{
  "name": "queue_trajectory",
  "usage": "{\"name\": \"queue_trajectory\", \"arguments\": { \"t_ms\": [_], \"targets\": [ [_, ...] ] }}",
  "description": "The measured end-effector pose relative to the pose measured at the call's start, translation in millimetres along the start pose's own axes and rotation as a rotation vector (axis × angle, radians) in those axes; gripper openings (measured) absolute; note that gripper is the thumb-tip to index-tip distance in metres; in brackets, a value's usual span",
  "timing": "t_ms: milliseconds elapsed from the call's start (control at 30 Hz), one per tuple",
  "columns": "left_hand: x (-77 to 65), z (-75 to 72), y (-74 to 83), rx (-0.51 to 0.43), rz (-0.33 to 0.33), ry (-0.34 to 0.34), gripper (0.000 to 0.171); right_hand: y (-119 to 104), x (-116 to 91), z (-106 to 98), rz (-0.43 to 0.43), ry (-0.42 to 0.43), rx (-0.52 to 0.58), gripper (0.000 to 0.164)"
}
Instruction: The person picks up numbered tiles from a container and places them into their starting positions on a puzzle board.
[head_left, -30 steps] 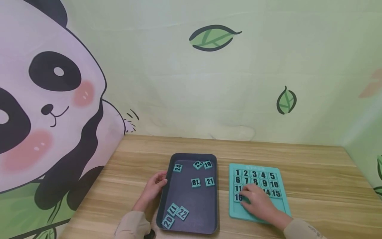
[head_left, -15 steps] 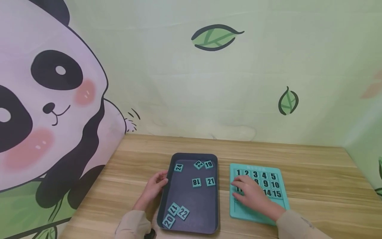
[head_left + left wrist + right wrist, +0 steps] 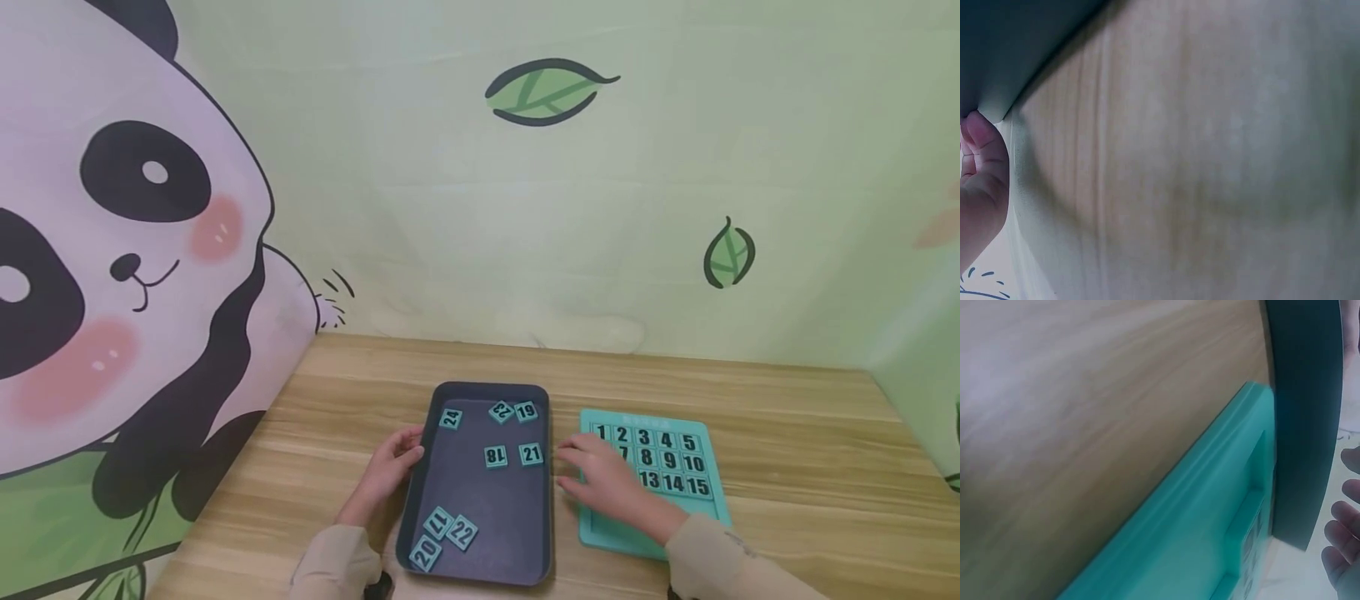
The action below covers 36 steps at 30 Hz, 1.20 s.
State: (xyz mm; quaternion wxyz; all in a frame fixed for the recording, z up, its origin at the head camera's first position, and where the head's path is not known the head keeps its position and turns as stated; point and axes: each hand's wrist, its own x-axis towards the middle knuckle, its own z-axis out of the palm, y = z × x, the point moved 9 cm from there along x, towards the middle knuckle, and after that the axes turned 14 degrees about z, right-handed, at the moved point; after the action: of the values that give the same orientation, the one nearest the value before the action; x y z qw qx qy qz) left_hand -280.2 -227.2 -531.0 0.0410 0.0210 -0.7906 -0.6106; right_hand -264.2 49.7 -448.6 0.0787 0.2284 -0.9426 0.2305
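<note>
A dark tray lies on the wooden table with several teal number tiles loose in it: 24, 19, 18, 21, 17, 22, 20. My left hand rests against the tray's left rim; in the left wrist view a fingertip touches the tray's edge. A teal number board lies right of the tray, with rows 1 to 15 showing. My right hand hovers over the board's left edge, fingers straight, holding nothing. Its fingertips are near the tray wall.
The table meets a wall at the back and a panda-printed panel on the left. The right wrist view shows the board's raised frame close up beside bare wood.
My right hand has slid left across the board, from the row with 16 to the board's left edge by the tray. The left hand has stayed at the tray's rim.
</note>
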Motion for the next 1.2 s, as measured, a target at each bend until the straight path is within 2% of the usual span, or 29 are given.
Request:
{"name": "queue_trajectory", "arguments": {
  "t_ms": [233,367,600,767,1033,1200],
  "targets": [
    [-0.1,-1.2,-1.1,0.002,-0.006,0.008,0.035,-28.1,4.3,10.8,-0.091,-0.015,0.000,0.029],
    [-0.6,-0.1,0.0,-0.008,-0.002,0.003,0.035,-48.9,4.3,23.1,-0.130,-0.085,0.003,0.030],
    [0.1,0.2,-0.1,-0.018,-0.009,0.007,0.035,-86.9,-2.6,56.2,-0.211,-0.251,0.020,0.031],
    [0.1,-0.4,-1.4,-0.026,-0.016,0.007,0.035,-111.8,-8.5,77.3,-0.272,-0.304,0.006,0.034],
    [-0.7,0.2,-0.3,-0.036,-0.013,-0.006,0.035,-128.1,-2.3,102.0,-0.201,-0.340,-0.045,0.036],
    [-0.4,0.2,-1.6,-0.037,-0.026,-0.004,0.036,-130.2,1.7,109.5,-0.151,-0.323,-0.064,0.038]
  ]
}}
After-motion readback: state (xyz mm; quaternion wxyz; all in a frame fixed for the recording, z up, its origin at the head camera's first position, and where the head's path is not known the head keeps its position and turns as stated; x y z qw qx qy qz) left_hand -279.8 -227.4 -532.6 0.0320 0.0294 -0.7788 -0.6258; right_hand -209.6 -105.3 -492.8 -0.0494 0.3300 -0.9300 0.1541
